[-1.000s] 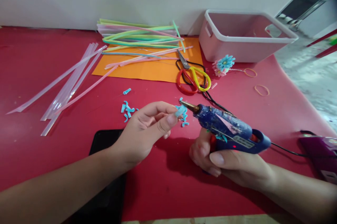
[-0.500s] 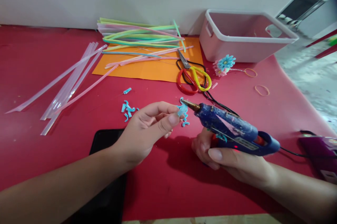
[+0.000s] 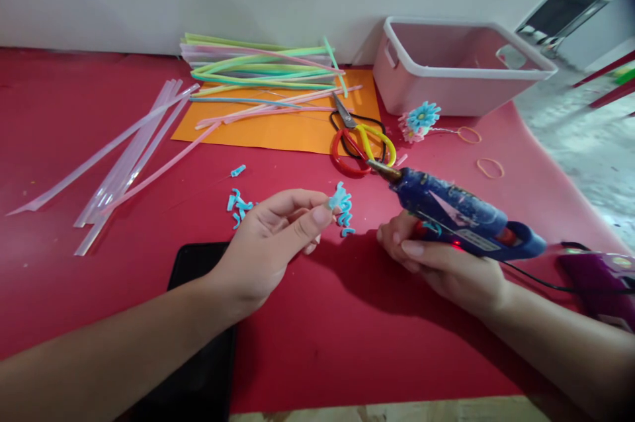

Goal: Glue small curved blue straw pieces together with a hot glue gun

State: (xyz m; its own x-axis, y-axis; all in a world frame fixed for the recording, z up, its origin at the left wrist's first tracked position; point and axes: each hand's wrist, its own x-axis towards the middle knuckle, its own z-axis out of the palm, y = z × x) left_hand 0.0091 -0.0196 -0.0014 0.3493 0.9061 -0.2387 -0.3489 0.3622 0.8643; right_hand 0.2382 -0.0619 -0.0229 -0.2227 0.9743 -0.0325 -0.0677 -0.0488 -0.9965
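Note:
Between thumb and fingertips, my left hand (image 3: 282, 237) pinches a small light-blue petalled piece (image 3: 339, 196). Wrapped round the handle of a dark blue hot glue gun (image 3: 446, 210) is my right hand (image 3: 436, 263); a red light glows on the gun's side. The metal nozzle points up and left, apart from the blue piece. Curled light-blue bits (image 3: 344, 219) lie on the table just behind the left fingertips, and more curled blue bits (image 3: 239, 207) lie left of that hand. A finished-looking blue and pink flower (image 3: 421, 119) on a twisted stem lies near the basket.
Scissors with red and yellow handles (image 3: 357, 137) lie partly on an orange sheet (image 3: 278, 134) below coloured straws (image 3: 262, 68). Clear straws (image 3: 133, 151) lie left. A pink basket (image 3: 446, 91) stands back right, rubber band (image 3: 490, 168) before it. A black phone-like slab (image 3: 198, 356) lies under my left arm.
My right hand has drawn the glue gun to the right, so its nozzle is now away from the blue piece. My left hand keeps its pinch, nearly in place.

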